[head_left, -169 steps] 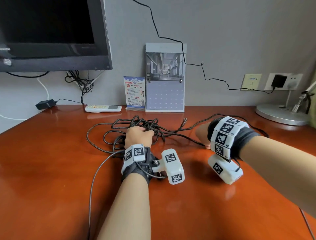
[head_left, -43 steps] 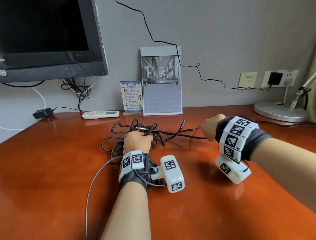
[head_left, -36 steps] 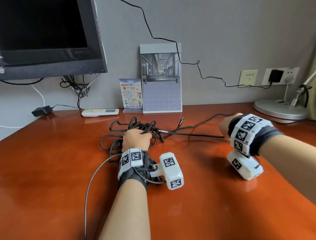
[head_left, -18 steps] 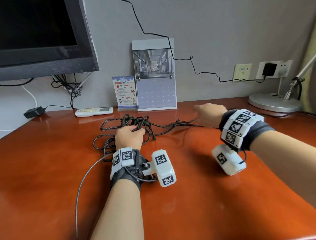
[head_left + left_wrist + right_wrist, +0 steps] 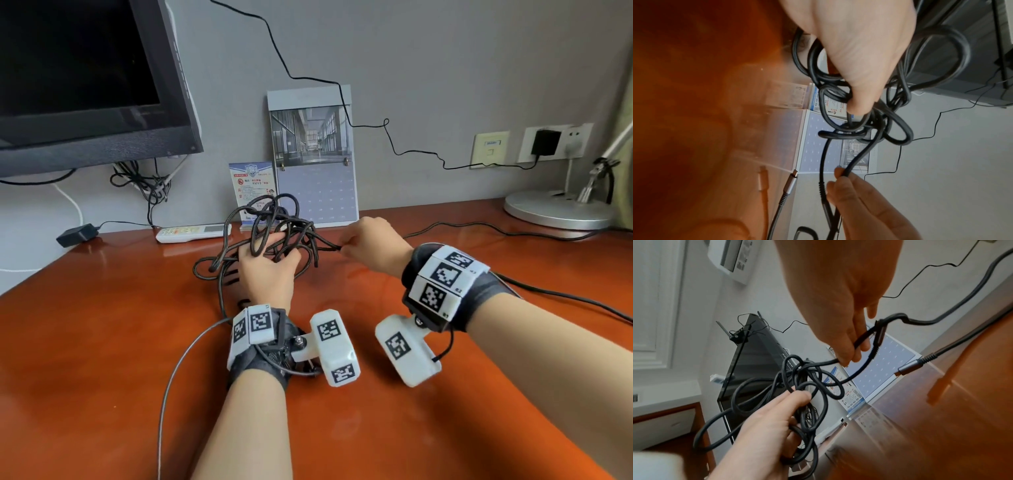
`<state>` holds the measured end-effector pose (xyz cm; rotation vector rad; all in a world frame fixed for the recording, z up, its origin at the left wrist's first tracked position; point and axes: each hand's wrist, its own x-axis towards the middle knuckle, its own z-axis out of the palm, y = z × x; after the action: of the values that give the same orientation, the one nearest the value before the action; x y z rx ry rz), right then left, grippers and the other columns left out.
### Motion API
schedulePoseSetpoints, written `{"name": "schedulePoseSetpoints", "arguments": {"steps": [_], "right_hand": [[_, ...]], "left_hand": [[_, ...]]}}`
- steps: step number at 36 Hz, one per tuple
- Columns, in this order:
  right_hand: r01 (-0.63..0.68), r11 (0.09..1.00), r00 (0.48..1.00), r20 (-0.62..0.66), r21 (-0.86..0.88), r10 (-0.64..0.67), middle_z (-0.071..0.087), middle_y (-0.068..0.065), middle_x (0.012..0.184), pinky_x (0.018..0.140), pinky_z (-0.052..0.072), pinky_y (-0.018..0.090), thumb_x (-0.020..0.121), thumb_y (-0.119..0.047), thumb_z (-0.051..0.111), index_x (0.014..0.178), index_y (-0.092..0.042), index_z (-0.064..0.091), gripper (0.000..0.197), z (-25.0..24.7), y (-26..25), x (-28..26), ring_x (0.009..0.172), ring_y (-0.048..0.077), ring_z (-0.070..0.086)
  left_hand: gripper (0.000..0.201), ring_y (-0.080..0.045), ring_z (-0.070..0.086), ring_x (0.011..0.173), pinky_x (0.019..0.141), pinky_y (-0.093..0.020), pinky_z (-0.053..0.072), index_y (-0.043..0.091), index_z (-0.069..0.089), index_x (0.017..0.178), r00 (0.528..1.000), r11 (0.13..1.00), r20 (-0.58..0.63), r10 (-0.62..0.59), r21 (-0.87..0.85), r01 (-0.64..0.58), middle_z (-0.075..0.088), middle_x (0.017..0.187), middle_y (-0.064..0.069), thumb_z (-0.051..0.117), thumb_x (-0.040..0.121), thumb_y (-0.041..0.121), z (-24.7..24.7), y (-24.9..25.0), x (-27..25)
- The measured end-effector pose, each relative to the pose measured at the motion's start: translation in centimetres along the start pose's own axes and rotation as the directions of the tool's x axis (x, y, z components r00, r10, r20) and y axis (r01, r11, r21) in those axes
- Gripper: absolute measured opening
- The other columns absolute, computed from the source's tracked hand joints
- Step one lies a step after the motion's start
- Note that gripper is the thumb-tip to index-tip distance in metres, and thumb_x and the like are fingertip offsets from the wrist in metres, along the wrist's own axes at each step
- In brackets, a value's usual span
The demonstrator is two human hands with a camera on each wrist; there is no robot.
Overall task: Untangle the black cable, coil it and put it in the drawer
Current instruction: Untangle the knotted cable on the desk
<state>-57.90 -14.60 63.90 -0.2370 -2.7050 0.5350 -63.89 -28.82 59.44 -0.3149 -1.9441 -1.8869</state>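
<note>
While both hands (image 5: 267,270) (image 5: 371,245) grip the black cable (image 5: 274,226), the leaflet's (image 5: 251,181) print stays illegible.

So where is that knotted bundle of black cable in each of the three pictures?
Head view: black cable just above centre, lifted by the left hand.
Left wrist view: black cable right of centre, under the fingers.
Right wrist view: black cable centre-left.
Shared landmark: the calendar.

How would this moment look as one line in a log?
stage: untangling | left hand: holds tangled black cable above red-brown wooden desk | right hand: pinches strand | drawer: unseen
</note>
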Motion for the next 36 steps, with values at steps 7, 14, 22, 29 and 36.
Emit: {"name": "schedulePoseSetpoints", "arguments": {"steps": [7,14,22,29,36], "right_hand": [[0.021,0.974,0.985,-0.172,0.225,0.019,0.07,0.007,0.088,0.072,0.038,0.016,0.085,-0.005,0.061,0.093,-0.007,0.072,0.014,0.2,0.0,-0.1,0.081,0.017,0.059],[0.054,0.961,0.965,-0.263,0.272,0.02,0.061,0.003,0.078,0.063,0.029,0.016,0.086,-0.004,0.057,0.091,-0.009,0.07,0.015,0.6,0.6,-0.2,0.072,0.016,0.049],[-0.132,0.935,0.923,-0.303,0.33,0.238,0.065,0.005,0.093,0.073,0.031,0.015,0.087,-0.007,0.062,0.096,-0.009,0.074,0.015,0.5,5.4,-0.9,0.084,0.012,0.051],[-0.096,0.903,0.953,-0.222,0.419,0.204,0.061,-0.007,0.074,0.067,0.04,0.017,0.081,-0.004,0.069,0.08,-0.018,0.066,0.015,0.0,7.6,-2.4,0.063,0.002,0.048],[0.001,0.985,0.96,-0.276,0.171,0.047,0.063,-0.007,0.08,0.074,0.038,0.013,0.083,-0.006,0.066,0.083,-0.011,0.072,0.008,-0.5,6.5,-2.9,0.076,0.008,0.055]], "left_hand": [[0.031,-0.035,0.062,0.075,0.072,-0.046,0.054,0.04,0.062,0.086,0.994,0.994,-0.027,0.11,-0.005,-0.11,0.064,0.09,-0.023,0.069,0.058,0.027,0.2,-0.7,0.2],[0.029,-0.003,0.044,0.054,0.06,-0.011,0.042,0.004,0.059,0.098,0.996,0.997,0.044,0.077,0.0,-0.077,0.05,0.074,0.005,0.073,0.073,0.002,0.7,-0.3,0.0],[0.025,-0.017,0.056,0.059,0.067,-0.032,0.048,0.018,0.064,0.095,0.893,0.997,0.444,-0.075,0.059,0.055,0.065,0.088,-0.002,0.048,0.088,0.0,1.1,-0.4,-0.4],[0.052,-0.007,0.052,0.051,0.052,-0.018,0.043,0.011,0.051,0.132,0.747,0.961,0.634,-0.2,0.277,0.022,0.058,0.126,-0.001,0.063,0.088,0.036,1.9,-0.3,-0.8],[0.054,-0.007,0.053,0.063,0.051,-0.016,0.042,0.017,0.047,0.138,0.716,0.943,0.665,-0.213,0.332,-0.027,0.05,0.136,-0.002,0.062,0.086,0.024,1.6,-0.2,-1.2]]}}
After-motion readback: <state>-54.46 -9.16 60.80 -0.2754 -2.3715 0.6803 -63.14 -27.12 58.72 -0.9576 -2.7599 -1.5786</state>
